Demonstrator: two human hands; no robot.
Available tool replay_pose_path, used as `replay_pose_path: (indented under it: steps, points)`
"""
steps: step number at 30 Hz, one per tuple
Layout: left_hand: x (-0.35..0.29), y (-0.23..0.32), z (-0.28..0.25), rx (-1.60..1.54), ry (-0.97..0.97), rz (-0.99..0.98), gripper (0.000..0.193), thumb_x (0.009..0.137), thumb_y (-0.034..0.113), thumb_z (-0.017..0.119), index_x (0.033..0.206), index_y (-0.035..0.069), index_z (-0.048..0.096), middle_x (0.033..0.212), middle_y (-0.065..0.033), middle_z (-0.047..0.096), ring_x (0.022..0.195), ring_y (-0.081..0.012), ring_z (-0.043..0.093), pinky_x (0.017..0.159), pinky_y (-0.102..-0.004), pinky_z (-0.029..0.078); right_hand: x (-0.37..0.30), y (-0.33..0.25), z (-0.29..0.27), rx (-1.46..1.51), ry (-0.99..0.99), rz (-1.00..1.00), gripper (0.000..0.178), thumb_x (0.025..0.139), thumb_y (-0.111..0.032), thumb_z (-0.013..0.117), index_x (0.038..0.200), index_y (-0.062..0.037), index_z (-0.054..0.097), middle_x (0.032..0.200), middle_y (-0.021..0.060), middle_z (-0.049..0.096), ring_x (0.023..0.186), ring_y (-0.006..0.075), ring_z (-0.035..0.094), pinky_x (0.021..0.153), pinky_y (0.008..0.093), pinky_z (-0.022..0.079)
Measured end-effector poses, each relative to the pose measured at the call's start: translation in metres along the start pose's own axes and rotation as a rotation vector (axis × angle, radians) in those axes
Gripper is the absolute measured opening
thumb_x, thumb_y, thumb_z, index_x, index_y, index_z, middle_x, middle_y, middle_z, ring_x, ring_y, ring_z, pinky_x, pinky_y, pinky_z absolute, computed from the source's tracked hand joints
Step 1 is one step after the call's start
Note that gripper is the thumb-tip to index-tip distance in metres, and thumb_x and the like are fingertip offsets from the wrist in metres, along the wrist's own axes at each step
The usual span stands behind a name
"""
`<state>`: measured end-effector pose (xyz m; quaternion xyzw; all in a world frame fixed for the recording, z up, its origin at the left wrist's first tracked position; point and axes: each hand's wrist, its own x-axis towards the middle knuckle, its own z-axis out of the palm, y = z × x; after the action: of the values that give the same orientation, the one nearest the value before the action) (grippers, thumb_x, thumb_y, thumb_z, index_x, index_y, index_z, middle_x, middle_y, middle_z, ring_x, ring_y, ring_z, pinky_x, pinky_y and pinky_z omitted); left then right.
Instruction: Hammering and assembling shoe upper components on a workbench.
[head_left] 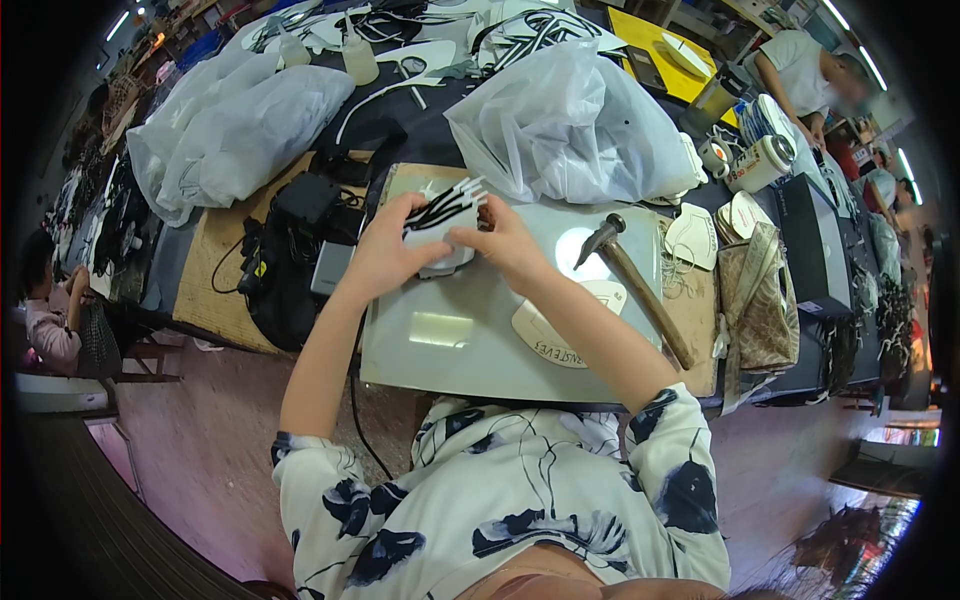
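Observation:
Both my hands are around a bundle of black-and-white strips (446, 208), above the far part of a glossy pale board. My left hand (388, 248) grips its left side, thumb across the near side. My right hand (508, 242) closes on the right side, thumb pressed toward the left one. White material (450, 265) shows under my thumbs; my hands partly hide it. A hammer (635, 280) with a wooden handle lies to the right on the pale board (450, 365). A white rounded template (565, 330) with dark markings lies partly under my right forearm.
White plastic bags (575, 130) bulge beyond the board, others (235, 130) at the far left. Left of the board are a black bag (280, 290) and dark device (305, 200). A beige cloth bag (757, 300) and dark box (810, 245) stand right. A co-worker (800, 75) is at far right.

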<state>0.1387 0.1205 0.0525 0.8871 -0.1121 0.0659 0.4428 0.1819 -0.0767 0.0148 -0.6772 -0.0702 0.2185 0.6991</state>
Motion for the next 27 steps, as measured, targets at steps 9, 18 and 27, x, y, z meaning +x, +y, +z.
replay_pose_path:
  steps: [9, 18, 27]
  points:
    - [-0.048, 0.019, -0.012, 0.653, 0.259, 0.486, 0.081, 0.065, 0.026, 0.085, 0.135, 0.008, 0.048, 0.132, -0.0132, 0.049, 0.129, -0.0367, 0.043, 0.112, -0.0545, 0.028, -0.061, -0.020, 0.014, -0.422, -0.156, -0.657, 0.068, 0.078, 0.002, 0.071, 0.140, -0.0031, 0.044, 0.128, 0.0151, 0.057, 0.122, 0.0292, 0.055, 0.104, 0.0382, 0.043]
    - [-0.053, 0.011, 0.011, 0.139, 0.100, 0.376, 0.114, 0.064, 0.005, 0.084, 0.153, -0.001, 0.013, 0.159, -0.0236, 0.012, 0.144, -0.0436, 0.025, 0.117, -0.0475, 0.027, -0.046, 0.000, 0.031, 0.171, -0.339, -0.188, 0.065, 0.081, 0.006, 0.070, 0.139, -0.0040, 0.043, 0.127, 0.0076, 0.059, 0.112, 0.0146, 0.059, 0.093, 0.0318, 0.053]
    - [-0.050, 0.026, 0.007, 0.321, -0.004, 0.100, 0.101, 0.068, 0.023, 0.085, 0.147, -0.005, 0.029, 0.139, -0.0244, 0.047, 0.131, -0.0396, 0.045, 0.110, -0.0469, 0.033, -0.054, -0.009, 0.002, 0.123, -0.233, -0.190, 0.076, 0.078, 0.000, 0.079, 0.143, -0.0062, 0.040, 0.123, 0.0060, 0.060, 0.113, 0.0157, 0.058, 0.098, 0.0312, 0.047]
